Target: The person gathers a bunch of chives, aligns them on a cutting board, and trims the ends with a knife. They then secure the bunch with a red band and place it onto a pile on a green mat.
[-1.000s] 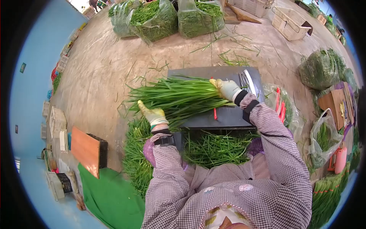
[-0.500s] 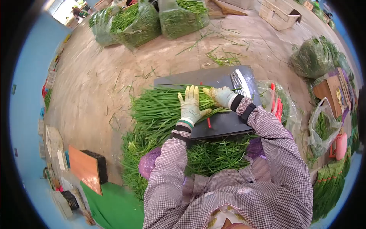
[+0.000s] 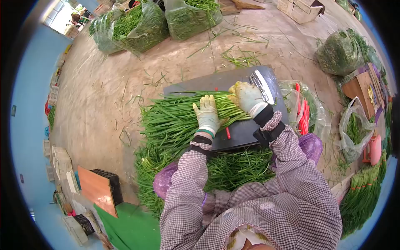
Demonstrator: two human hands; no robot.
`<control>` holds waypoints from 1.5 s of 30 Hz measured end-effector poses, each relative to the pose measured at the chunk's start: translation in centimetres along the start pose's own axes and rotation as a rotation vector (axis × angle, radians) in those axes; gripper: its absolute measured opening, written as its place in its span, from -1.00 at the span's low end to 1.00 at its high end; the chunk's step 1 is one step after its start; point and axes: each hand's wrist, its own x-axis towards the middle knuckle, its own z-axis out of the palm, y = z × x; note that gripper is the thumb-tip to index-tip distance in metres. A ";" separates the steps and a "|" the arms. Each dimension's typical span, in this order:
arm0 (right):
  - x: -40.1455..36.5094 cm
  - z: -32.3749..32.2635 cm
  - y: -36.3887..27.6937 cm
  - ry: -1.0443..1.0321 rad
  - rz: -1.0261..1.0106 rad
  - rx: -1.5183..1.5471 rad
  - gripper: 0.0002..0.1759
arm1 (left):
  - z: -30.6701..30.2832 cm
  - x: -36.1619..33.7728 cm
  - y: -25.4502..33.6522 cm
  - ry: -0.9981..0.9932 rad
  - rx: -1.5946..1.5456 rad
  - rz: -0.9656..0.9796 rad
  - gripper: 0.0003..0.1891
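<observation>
A thick bundle of garlic chives [image 3: 173,116] lies across a dark board [image 3: 243,135] in front of me. My left hand [image 3: 207,114], in a pale glove with yellowed fingertips, rests flat on the bundle with fingers stretched out. At the pale stem ends, my gloved right hand [image 3: 249,98] has its fingers curled around the stems. A red strip [image 3: 228,133] shows on the board below the bundle, its middle hidden under the chives. Shiny metal strips [image 3: 262,86] lie at the board's right side, beside my right hand. More loose chives [image 3: 237,168] are heaped between board and lap.
Right of the board, a clear plastic bag [image 3: 321,121] holds greens, with red strips [image 3: 304,114] at it. Large bags of chives [image 3: 146,31] stand at the back left. A white crate [image 3: 298,10] is at the back. Tied bundles [image 3: 362,191] stand at lower right.
My right hand has turned and curled over the stem ends, its wrist now higher. My left hand stays flat on the bundle. The view has shifted slightly.
</observation>
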 end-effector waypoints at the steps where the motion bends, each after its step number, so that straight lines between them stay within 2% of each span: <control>1: -0.3 0.2 0.2 -0.034 0.010 -0.071 -0.69 | -0.1 0.0 -0.1 -0.004 -0.007 -0.001 0.31; 3: -1.0 1.5 1.5 -0.104 0.027 -0.219 -0.72 | -0.1 0.1 -0.1 -0.010 -0.026 -0.005 0.32; 7: -0.7 4.1 3.6 -0.005 0.132 -0.041 -0.81 | -0.3 0.1 -0.3 -0.024 -0.060 0.014 0.35; 8: -0.6 5.3 5.7 0.141 0.141 0.111 -0.83 | -0.4 0.0 -0.4 -0.027 -0.066 0.020 0.36; 9: -1.0 3.5 6.0 0.242 0.262 0.388 -0.84 | -0.4 -0.1 -0.5 -0.031 -0.072 0.024 0.37; 10: -0.6 4.7 9.0 0.427 0.176 0.275 -0.84 | -0.4 -0.1 -0.5 -0.022 -0.070 0.021 0.37; 12: -0.7 3.3 13.0 0.582 0.297 0.696 -0.84 | -0.1 -0.2 -0.4 -0.005 -0.065 0.017 0.38; 15: -0.6 1.8 16.4 0.497 0.263 -0.011 -0.86 | -0.4 -0.1 -0.2 -0.034 -0.052 0.003 0.38; 17: 0.1 6.2 15.2 0.516 0.096 0.811 -0.87 | -0.6 0.0 -0.2 -0.060 -0.071 -0.003 0.40; 20: -2.6 0.7 5.0 0.293 -0.346 0.126 -0.79 | -1.1 0.4 -0.2 -0.090 -0.091 -0.010 0.42; 22: -1.0 6.8 8.4 0.251 -0.164 0.535 -0.81 | -1.0 0.3 -0.1 -0.083 -0.093 -0.008 0.42; 25: 1.0 5.0 8.6 0.560 0.207 0.349 -0.79 | -1.0 -0.7 0.2 -0.052 -0.053 -0.009 0.42; 27: 1.8 1.9 7.9 0.828 0.268 -0.107 -0.77 | -0.8 -1.5 0.7 -0.013 -0.017 -0.008 0.42; 28: 2.7 1.5 7.7 0.984 0.121 -0.286 -0.77 | -0.7 -2.0 1.0 -0.025 0.010 -0.005 0.43; 32: 1.8 -2.1 5.4 0.486 0.078 0.189 -0.73 | -0.6 -2.3 1.1 -0.052 0.019 -0.023 0.45; 35: -0.7 -1.5 2.2 -0.001 0.092 0.287 -0.64 | -1.0 -1.5 1.0 -0.090 -0.008 -0.032 0.47; 36: -1.7 -0.2 0.5 -0.046 0.062 0.064 -0.59 | -0.7 -1.4 1.1 -0.082 -0.014 -0.039 0.47; 37: -2.8 1.9 -0.9 -0.090 0.036 -0.157 -0.54 | -0.7 -1.4 1.1 -0.078 -0.016 -0.042 0.47; 39: -3.7 6.3 -1.5 0.020 0.041 -0.326 -0.48 | -0.7 -1.4 1.2 -0.074 -0.017 -0.046 0.47; 40: -3.7 9.8 -0.3 0.189 0.026 -0.358 -0.56 | -0.7 -1.6 1.2 -0.073 -0.024 -0.044 0.46; 43: -2.4 6.7 -0.2 -0.081 0.102 -0.048 -0.66 | -0.6 -1.9 1.3 -0.072 -0.039 -0.042 0.45; 44: -2.7 5.5 1.1 0.169 0.067 0.166 -0.74 | -0.6 -1.9 1.2 -0.074 -0.040 -0.042 0.45; 45: -2.3 4.0 2.7 0.230 0.114 0.401 -0.78 | -0.9 -1.7 1.1 -0.070 -0.042 -0.041 0.44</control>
